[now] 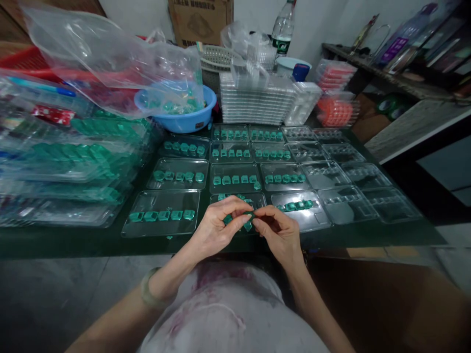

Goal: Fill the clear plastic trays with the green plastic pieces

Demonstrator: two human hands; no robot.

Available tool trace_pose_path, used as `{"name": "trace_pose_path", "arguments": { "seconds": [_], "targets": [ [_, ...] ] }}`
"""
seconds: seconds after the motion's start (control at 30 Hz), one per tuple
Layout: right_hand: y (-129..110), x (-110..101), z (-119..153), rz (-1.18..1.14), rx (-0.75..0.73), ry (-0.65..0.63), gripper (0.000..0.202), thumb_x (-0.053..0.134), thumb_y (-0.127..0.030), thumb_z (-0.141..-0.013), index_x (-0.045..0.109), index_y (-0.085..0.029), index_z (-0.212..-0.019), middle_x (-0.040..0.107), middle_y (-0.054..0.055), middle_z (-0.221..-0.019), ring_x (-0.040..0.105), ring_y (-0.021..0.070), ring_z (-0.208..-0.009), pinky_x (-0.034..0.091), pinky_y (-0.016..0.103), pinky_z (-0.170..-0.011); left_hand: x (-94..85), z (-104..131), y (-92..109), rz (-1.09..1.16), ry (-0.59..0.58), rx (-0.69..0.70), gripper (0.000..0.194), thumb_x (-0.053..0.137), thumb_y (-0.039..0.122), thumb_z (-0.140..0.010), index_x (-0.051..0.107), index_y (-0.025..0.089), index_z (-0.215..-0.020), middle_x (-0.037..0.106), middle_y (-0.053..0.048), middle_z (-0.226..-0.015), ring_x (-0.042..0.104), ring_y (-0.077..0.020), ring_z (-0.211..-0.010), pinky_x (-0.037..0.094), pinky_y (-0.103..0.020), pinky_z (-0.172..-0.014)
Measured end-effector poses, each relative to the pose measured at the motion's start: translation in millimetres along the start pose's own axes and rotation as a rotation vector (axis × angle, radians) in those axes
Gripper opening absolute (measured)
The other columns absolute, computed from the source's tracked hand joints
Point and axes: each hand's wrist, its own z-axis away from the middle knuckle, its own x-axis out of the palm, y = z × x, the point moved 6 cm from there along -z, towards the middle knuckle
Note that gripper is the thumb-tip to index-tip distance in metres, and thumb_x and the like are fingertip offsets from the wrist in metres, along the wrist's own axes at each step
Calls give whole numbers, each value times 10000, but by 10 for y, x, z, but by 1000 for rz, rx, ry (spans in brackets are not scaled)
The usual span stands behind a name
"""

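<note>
My left hand [221, 224] and my right hand [278, 232] meet at the table's front, fingertips pinched around a small green translucent plastic piece [248, 224]. Its exact kind is too small to make out. Beneath them lies a clear plastic tray [260, 198] with more green pieces, partly hidden by my fingers. Just right of my right hand, another clear tray [316, 220] holds a row of green pieces [299, 205]. To the left of my left hand, a tray [162, 196] carries a row of similar green pieces [164, 215].
Rows of clear trays cover the dark green table [415, 230]; those on the right hold no green pieces. Filled trays are stacked at left [84, 171]. Behind stand a blue basin [184, 122], a plastic bag [110, 54], stacked clear trays [253, 100] and a bottle [283, 29].
</note>
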Motion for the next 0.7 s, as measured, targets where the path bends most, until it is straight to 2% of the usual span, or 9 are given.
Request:
{"name": "trace_pose_path", "arguments": {
  "seconds": [0.13,0.33,0.4,0.5,0.6,0.7],
  "targets": [
    [-84,13,3,39,-47,-53,26,593,-196,-758,570,-208,-755,523,-8,-740,482,116,-670,379,235,-598,1,3,-22,-1,9,-19,127,549,256,-799,631,159,-797,586,-46,-773,532,-148,-710,406,-260,-657],
    [-73,55,28,-51,22,-140,70,551,-228,-790,503,-192,-753,451,-23,-695,405,94,-605,324,216,-548,112,53,-190,248,-148,-248,250,524,366,-802,578,143,-703,480,20,-588,408,-91,-526,325,-219,-506],
    [-60,59,21,-71,36,-143,75,550,-223,-788,493,-192,-751,440,-28,-682,402,92,-600,324,212,-548,129,64,-211,321,-148,-287,239,519,359,-806,599,146,-734,475,24,-588,380,-79,-500,304,-214,-483],
    [-69,69,7,-93,35,-122,64,549,-206,-780,493,-194,-750,451,-26,-701,419,92,-611,334,208,-553,120,49,-210,374,-111,-287,166,597,307,-753,635,146,-771,530,-5,-674,419,-95,-573,330,-224,-529],
    [-127,85,15,-125,-16,-66,55,549,-183,-768,502,-191,-742,504,4,-829,481,113,-726,373,219,-620,121,27,-212,436,-102,-282,143,645,277,-708,623,136,-709,540,-22,-712,446,-120,-658,354,-246,-603],
    [-132,82,52,-147,-7,30,51,555,-174,-760,514,-193,-738,550,14,-850,513,128,-770,396,236,-662,156,35,-266,500,-127,-356,178,661,288,-696,584,133,-654,476,10,-625,382,-89,-572,308,-222,-533]
  ]
}}
